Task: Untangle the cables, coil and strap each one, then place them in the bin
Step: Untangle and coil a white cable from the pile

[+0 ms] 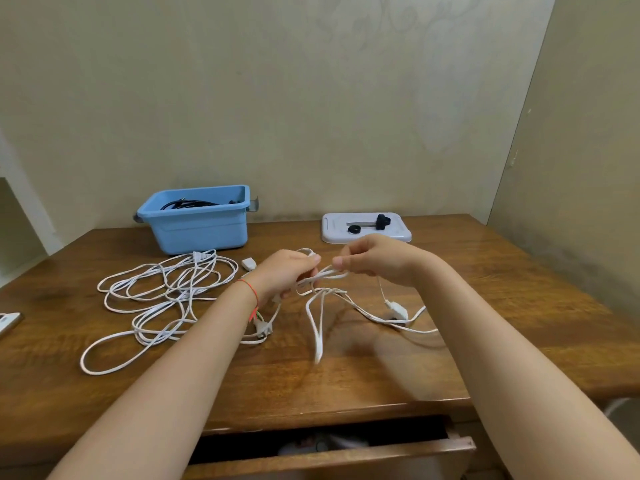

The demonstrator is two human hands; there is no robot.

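Above the middle of the wooden desk (363, 372), my left hand (284, 273) grips a bunch of white cable (318, 327), and loops hang down from it to the desk. My right hand (372, 259) pinches a strand of the same cable just to the right. Its white plug (396, 309) dangles below my right hand. A tangle of more white cable (162, 292) lies spread on the desk to the left. The blue bin (199, 226) stands at the back left and holds a black cable (188, 203).
A white lid (367, 228) lies at the back centre with black straps (369, 225) on it. A phone (8, 322) sits at the desk's left edge. Below the front edge, a drawer (332, 452) is pulled partly out. Walls close off the back and right.
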